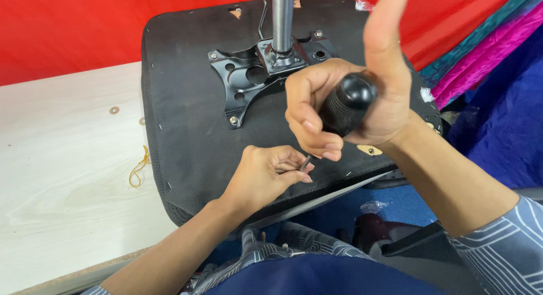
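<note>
seat base [192,125] on table [62,159], bracket [249,80] atop, rubber band [137,168] left.

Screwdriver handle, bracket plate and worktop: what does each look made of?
Screwdriver handle, held in the right hand: black, ribbed grip, probably rubber or plastic. Bracket plate: glossy black painted metal, with reflections and punched holes. Worktop: pale wood-grain laminate, apparently over chipboard at the raw edge.

Both forearms are bare. The right hand [362,97] ends a blue-grey sleeve [503,250] with pale line patterning. Left of that sleeve, matching cloth covers the lap.
</note>
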